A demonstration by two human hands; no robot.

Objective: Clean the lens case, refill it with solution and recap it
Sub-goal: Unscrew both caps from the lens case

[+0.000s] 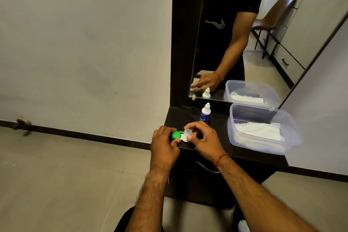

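On the dark dresser top (244, 153), at its front edge, the lens case (181, 136) is held: the green-capped side is pinched by the left hand (163, 144), the white cap (188, 133) by fingers of the right hand (206, 141). Whether uncapping or recapping is under way cannot be told. Behind, the solution bottle (205, 113) stands capped. White cloth (258, 131) lies in the clear plastic tub (293, 130).

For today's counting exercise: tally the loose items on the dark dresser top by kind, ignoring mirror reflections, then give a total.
Lens case: 1
Solution bottle: 1
Clear plastic tub: 1
White cloth, lying in the tub: 1
Total: 4
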